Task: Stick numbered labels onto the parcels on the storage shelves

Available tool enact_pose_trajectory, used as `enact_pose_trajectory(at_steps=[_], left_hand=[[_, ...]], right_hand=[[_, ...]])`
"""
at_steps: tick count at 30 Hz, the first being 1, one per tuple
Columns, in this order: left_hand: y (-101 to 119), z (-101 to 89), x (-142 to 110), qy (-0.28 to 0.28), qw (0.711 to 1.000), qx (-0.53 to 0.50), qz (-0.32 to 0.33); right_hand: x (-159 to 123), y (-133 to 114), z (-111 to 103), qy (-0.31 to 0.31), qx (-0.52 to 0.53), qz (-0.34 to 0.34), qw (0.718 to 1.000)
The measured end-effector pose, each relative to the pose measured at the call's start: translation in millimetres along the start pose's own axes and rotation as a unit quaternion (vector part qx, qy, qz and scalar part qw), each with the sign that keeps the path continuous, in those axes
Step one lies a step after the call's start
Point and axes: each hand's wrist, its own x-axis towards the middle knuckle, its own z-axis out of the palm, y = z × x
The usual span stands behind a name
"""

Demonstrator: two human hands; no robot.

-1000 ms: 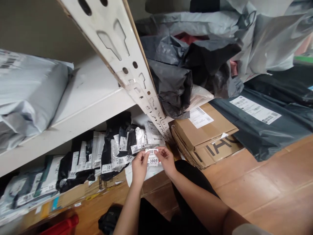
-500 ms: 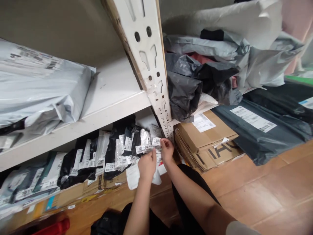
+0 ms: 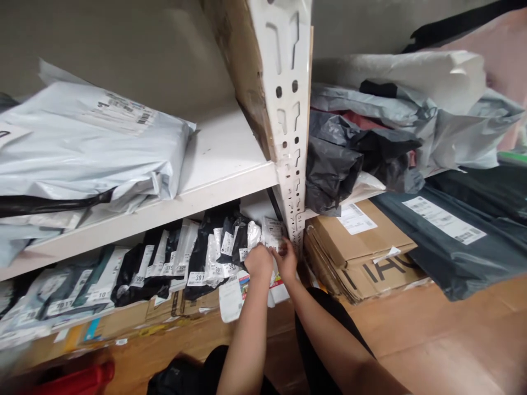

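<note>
On the lower shelf, my left hand is closed at the right end of a row of small labelled parcels, its fingertips hidden behind the hand. Beside it my right hand has bent fingers pinching the lower edge of a clear plastic packet by the rack post. Left of my hands stand black polybags with white labels, several reading 301. Below my left hand a white packet with a coloured print hangs over the shelf edge.
A perforated white post divides the rack. On the upper shelf lies a large white parcel. To the right are cardboard boxes, a dark flat parcel and grey bags. Something red sits at bottom left.
The view has shifted, so the shelves appear further right. My left hand has closed up and now covers some labels, and my hands are closer together.
</note>
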Motion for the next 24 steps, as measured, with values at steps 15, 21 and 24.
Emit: enact_pose_trajectory(at_steps=[15,21,24], left_hand=[[-134.8,-42.2,-20.4,0.107,0.969,-0.181,-0.126],[-226.1,-42.8,7.8,0.041,0.971,-0.071,-0.224],[-225.0,-35.7,17.8,0.035,0.968,-0.09,-0.232]], right_hand=[[34.1,5.4,49.4,-0.203,-0.005,-0.044,0.978],[29.6,8.7,73.7,-0.209,-0.036,-0.071,0.975],[31.0,8.7,91.7,-0.209,-0.024,-0.076,0.975]])
